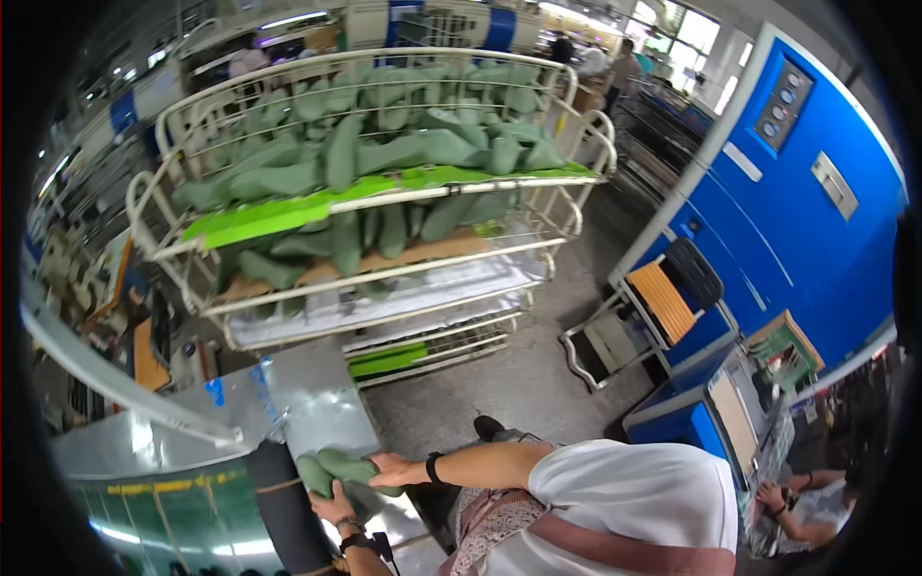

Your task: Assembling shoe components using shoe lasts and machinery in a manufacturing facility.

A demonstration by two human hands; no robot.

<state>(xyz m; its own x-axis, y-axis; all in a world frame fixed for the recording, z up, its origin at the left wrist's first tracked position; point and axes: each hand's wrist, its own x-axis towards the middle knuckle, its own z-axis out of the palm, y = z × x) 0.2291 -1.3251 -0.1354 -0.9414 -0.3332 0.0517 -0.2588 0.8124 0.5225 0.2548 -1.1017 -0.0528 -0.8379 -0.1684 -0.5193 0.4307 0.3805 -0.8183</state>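
Here, both hands work close together above the metal bench. The left hand, fingers curled, grips the lower end of one green last; the right hand, partly closed, has hold of the right end of a second last, which lies against the first. How far the fingers wrap underneath cannot be told. To handle the pair well, the person would probably do best to keep each grip firm at the end, hold both low over the bench and avoid knocking them together. More lasts crowd the rack ahead, well apart.
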